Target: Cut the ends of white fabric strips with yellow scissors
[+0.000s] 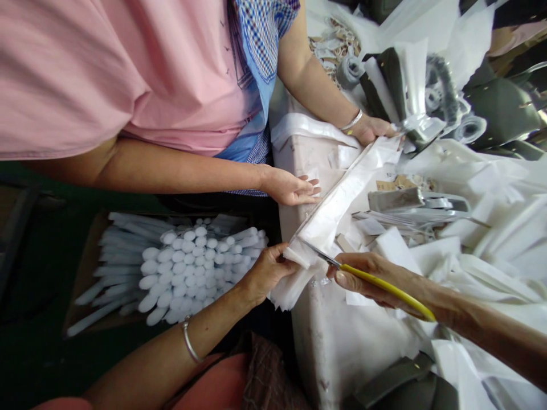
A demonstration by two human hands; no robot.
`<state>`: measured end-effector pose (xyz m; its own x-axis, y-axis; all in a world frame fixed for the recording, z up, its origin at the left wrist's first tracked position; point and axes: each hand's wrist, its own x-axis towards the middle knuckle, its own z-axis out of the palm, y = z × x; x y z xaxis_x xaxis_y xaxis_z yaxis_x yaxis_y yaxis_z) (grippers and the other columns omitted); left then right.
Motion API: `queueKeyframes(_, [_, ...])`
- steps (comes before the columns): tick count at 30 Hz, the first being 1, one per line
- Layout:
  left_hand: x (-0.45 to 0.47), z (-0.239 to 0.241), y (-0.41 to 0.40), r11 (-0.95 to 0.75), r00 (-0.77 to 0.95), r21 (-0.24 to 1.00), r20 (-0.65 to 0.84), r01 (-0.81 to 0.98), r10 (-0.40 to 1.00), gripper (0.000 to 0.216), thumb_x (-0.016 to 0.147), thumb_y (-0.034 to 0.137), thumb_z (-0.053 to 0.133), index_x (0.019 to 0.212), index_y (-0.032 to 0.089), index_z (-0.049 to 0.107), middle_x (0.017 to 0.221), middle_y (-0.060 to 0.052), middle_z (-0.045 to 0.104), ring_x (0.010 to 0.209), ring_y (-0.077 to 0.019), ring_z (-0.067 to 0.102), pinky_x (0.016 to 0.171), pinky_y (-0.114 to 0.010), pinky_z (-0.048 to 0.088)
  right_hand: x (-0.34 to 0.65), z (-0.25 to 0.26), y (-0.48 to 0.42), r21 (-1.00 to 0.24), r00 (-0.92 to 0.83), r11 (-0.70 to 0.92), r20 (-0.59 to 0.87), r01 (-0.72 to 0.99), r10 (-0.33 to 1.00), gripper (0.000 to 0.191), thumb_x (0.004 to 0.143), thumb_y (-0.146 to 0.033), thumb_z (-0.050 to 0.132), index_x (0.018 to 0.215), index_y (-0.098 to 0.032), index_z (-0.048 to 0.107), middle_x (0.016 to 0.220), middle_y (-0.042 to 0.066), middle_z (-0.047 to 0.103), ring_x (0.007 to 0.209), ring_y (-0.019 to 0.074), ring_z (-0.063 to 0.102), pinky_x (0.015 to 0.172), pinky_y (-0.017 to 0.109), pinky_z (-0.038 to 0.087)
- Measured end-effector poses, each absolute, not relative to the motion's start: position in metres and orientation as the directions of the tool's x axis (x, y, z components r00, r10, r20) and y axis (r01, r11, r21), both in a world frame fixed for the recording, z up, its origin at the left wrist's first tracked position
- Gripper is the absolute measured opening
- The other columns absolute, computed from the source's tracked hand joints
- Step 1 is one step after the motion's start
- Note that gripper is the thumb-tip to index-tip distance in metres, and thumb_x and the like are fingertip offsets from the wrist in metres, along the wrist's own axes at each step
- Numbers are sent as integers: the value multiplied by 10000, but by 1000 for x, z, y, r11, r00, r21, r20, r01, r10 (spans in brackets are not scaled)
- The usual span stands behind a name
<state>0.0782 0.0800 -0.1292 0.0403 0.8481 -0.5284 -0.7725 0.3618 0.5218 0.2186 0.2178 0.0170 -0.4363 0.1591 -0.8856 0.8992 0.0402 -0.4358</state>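
Head view: one broad worktable [342, 336], smooth and whitish, heaped with crumpled white sheeting [491, 279]. Alongside, one co-worker [179, 74] in soft pink cloth. Next, one cardboard box [88, 256], crammed with pale, round-ended rods [179, 267], dozens, too tightly bunched to count. And here, slanting across the table's edge, one long strip [350, 185] of thin, glossy, layered film, far end at one co-worker's hand [371, 130], a second hand [287, 187], fingers spread, just beside. One pair of scissors [380, 283], yellow-handled, metal tip right at the strip. Right hand [374, 266] clamped round that handle; left hand [267, 273] pinched tight on the strip's near end. Smallest of all, two smooth silvery bangles [188, 341].
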Motion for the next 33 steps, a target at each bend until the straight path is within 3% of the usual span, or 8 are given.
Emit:
queueKeyframes(3, [79, -128, 80, 364, 58, 498, -527, -787, 848, 398, 515, 384, 917, 806, 182, 735, 771, -6, 678, 678, -138, 540, 699, -281, 407, 225, 13, 213, -388, -380, -2, -904, 922, 198, 612, 774, -776, 563, 890, -175, 564, 554, -91, 282, 428, 38, 217, 362, 161, 185])
queueKeyframes(7, [80, -130, 80, 372, 58, 508, -530, -777, 846, 386, 533, 394, 910, 792, 176, 724, 744, -1, 661, 682, -134, 535, 699, -275, 392, 232, 15, 213, -376, -372, 10, -913, 927, 166, 633, 813, -774, 509, 989, -171, 593, 644, -42, 447, 443, 47, 334, 368, 157, 274])
queueKeyframes(12, [80, -134, 80, 358, 24, 549, -523, -755, 852, 379, 519, 412, 907, 729, 169, 704, 711, 3, 636, 675, -133, 509, 679, -272, 367, 232, 24, 220, -560, -568, 108, -820, 821, 67, 679, 863, -766, 423, 1194, -198, 590, 943, 66, 588, 802, 166, 566, 635, 236, 511])
queueKeyframes(16, [80, -132, 80, 358, 19, 552, -526, -753, 850, 359, 522, 395, 903, 729, 174, 710, 718, 3, 638, 673, -133, 506, 664, -267, 365, 230, 25, 217, -503, -518, 130, -844, 855, 140, 678, 841, -787, 435, 1094, -183, 609, 765, 5, 502, 614, 99, 454, 486, 175, 392])
queueKeyframes(21, [81, -130, 80, 382, 38, 537, -543, -752, 839, 356, 522, 385, 902, 757, 185, 726, 746, -1, 670, 671, -127, 514, 656, -260, 376, 233, 21, 209, -305, -294, -34, -937, 952, 189, 637, 773, -821, 505, 852, -189, 525, 542, -86, 315, 404, 43, 251, 337, 157, 200])
queueKeyframes(24, [81, -131, 80, 380, 37, 538, -541, -753, 840, 349, 522, 378, 905, 752, 182, 732, 744, -2, 679, 667, -120, 518, 657, -254, 381, 234, 20, 210, -343, -337, -14, -928, 939, 158, 637, 799, -801, 495, 919, -178, 551, 573, -67, 361, 437, 50, 314, 350, 138, 258])
queueKeyframes(29, [81, -131, 80, 357, 17, 543, -533, -760, 846, 341, 536, 376, 900, 765, 183, 738, 737, -1, 678, 673, -122, 532, 673, -254, 395, 231, 15, 220, -452, -456, 69, -885, 890, 93, 630, 818, -772, 485, 1012, -178, 562, 757, -5, 438, 602, 111, 479, 454, 201, 510])
queueKeyframes(33, [79, -132, 79, 345, 29, 496, -540, -797, 841, 361, 503, 363, 912, 748, 176, 726, 712, 6, 668, 663, -120, 529, 678, -251, 393, 232, 18, 229, -397, -400, 74, -916, 915, 24, 554, 822, -682, 566, 1074, -189, 597, 803, 12, 488, 610, 103, 490, 478, 188, 507])
